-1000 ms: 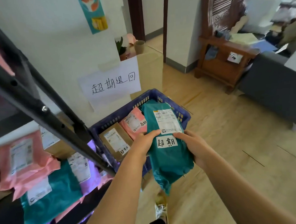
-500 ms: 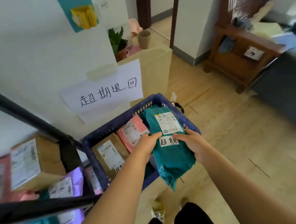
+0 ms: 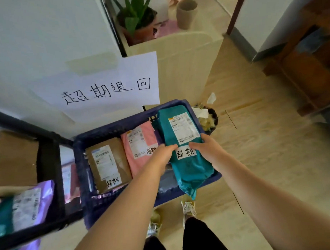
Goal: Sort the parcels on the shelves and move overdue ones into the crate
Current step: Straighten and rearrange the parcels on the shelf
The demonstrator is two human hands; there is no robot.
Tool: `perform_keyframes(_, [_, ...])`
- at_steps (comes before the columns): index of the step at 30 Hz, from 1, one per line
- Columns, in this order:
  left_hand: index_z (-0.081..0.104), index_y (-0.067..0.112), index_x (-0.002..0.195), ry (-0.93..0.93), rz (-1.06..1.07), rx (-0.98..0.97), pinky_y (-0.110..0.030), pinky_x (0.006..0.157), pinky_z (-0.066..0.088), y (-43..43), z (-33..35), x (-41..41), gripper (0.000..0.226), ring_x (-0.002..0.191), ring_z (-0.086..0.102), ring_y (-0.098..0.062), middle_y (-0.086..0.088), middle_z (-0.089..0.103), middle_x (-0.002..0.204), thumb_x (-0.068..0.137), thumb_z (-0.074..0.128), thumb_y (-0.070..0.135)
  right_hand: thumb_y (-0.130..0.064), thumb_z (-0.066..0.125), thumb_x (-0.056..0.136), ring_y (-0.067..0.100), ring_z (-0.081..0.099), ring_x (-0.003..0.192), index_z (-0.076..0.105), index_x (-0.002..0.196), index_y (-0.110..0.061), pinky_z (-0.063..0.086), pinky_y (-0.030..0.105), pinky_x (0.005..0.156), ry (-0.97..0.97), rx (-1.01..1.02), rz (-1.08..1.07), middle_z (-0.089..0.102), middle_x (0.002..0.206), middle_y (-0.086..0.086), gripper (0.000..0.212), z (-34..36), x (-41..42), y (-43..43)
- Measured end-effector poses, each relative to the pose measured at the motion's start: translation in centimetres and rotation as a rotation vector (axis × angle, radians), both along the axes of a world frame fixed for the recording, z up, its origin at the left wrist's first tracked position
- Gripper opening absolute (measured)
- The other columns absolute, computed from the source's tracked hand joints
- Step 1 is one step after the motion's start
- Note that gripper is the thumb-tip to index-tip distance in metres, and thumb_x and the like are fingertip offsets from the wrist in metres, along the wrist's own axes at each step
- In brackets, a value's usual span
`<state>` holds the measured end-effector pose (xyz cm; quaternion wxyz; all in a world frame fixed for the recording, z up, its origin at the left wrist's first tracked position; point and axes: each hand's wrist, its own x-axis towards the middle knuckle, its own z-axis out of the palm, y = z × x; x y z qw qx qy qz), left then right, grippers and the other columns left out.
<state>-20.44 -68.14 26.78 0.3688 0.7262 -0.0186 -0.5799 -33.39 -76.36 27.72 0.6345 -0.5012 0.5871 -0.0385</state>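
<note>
Looking down at a pretty crowded corner: the blue crate [image 3: 112, 132] sits on the floor right beside the black shelf frame [image 3: 49, 166], with a handwritten paper sign [image 3: 106, 85] taped on the wall just above it. A small bin [image 3: 209, 119] full of scraps sits just past the crate's far corner, and a potted plant [image 3: 136, 19] and a cup [image 3: 186, 12] are further back. Inside the crate, a brown parcel [image 3: 105, 164] and a pink parcel [image 3: 140, 146] already lie side by side, so only the right side is free. The teal parcel [image 3: 185, 148] is over that side, label up, long axis running from near rim to far rim, near end hanging past the rim. Left hand [image 3: 161, 155] and right hand [image 3: 208, 147] each clamp an edge, thumbs on top. A purple parcel [image 3: 30, 204] sits on the shelf.
</note>
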Motion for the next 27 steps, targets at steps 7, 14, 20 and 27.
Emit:
perform_keyframes(7, [0.049, 0.007, 0.128, -0.137, -0.081, 0.069, -0.050, 0.095, 0.052, -1.6, -3.7, -2.2, 0.028, 0.109, 0.062, -0.034, -0.013, 0.063, 0.124, 0.100, 0.050, 0.013, -0.024, 0.054, 0.097, 0.019, 0.066, 0.082, 0.050, 0.122, -0.022, 0.053, 0.033, 0.057, 0.269, -0.299, 0.388, 0.066, 0.107, 0.000, 0.025, -3.6, -1.0, -1.2])
perform_keyframes(14, [0.048, 0.008, 0.133, -0.313, -0.240, 0.057, -0.037, 0.092, 0.051, -2.0, -5.8, -2.7, 0.040, 0.110, 0.061, -0.029, -0.011, 0.061, 0.126, 0.094, 0.057, 0.010, -0.015, 0.047, 0.098, 0.023, 0.064, 0.079, 0.047, 0.116, -0.018, 0.053, 0.040, 0.058, 0.366, -0.415, 0.504, 0.066, 0.100, 0.003, 0.018, -5.9, -0.9, -1.2])
perform_keyframes(20, [0.020, 0.022, 0.153, -0.482, -0.516, 0.195, -0.036, 0.087, 0.052, -1.3, -7.0, -3.6, 0.072, 0.106, 0.062, -0.028, -0.009, 0.063, 0.125, 0.094, 0.060, 0.018, -0.001, 0.045, 0.097, 0.032, 0.065, 0.101, 0.025, 0.145, -0.008, 0.059, 0.045, 0.075, 0.655, -0.442, 0.834, 0.062, 0.120, 0.015, 0.053, -7.3, -0.1, -1.2])
perform_keyframes(27, [-0.002, 0.024, 0.157, -0.611, -0.701, 0.269, -0.039, 0.085, 0.052, -1.0, -6.5, -3.4, 0.088, 0.107, 0.062, -0.029, -0.012, 0.057, 0.130, 0.095, 0.061, 0.026, 0.000, 0.041, 0.097, 0.029, 0.065, 0.105, 0.006, 0.156, -0.009, 0.058, 0.043, 0.080, 0.717, -0.448, 0.811, 0.060, 0.128, 0.014, 0.069, -6.9, 0.1, -0.9])
